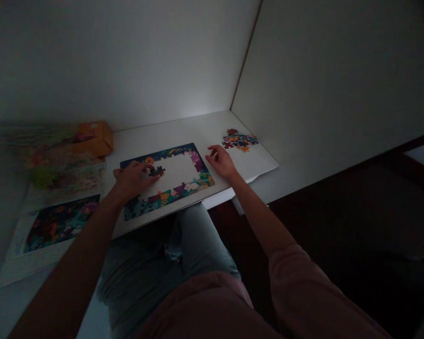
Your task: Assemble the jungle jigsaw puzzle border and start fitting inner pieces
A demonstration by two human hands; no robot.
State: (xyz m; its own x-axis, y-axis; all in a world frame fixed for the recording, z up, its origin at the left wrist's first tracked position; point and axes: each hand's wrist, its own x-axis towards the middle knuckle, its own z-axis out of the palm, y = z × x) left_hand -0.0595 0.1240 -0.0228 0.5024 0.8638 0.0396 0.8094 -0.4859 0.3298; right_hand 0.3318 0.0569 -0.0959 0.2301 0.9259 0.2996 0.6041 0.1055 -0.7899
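Observation:
A jigsaw puzzle [165, 198] lies on the white desk, its colourful border joined and much of its middle bare white. My left hand [131, 179] reaches over the puzzle's left side, thumb and forefinger at the edges of a dark puzzle piece [158, 172]. Whether that is one piece or a few joined ones is too dim to tell. Just past the border's right edge, my right hand [221, 161] hovers with its fingers loosely curved and apart, holding nothing that shows. A loose pile of puzzle pieces [239, 140] lies farther right.
An orange box [98, 139] stands at the back left against the wall. Left of the puzzle lies a printed picture sheet [61, 223] with similar colours, beside blurred, clear-looking wrapping [56, 176]. A white panel [304, 94] bounds the desk [194, 127] on the right.

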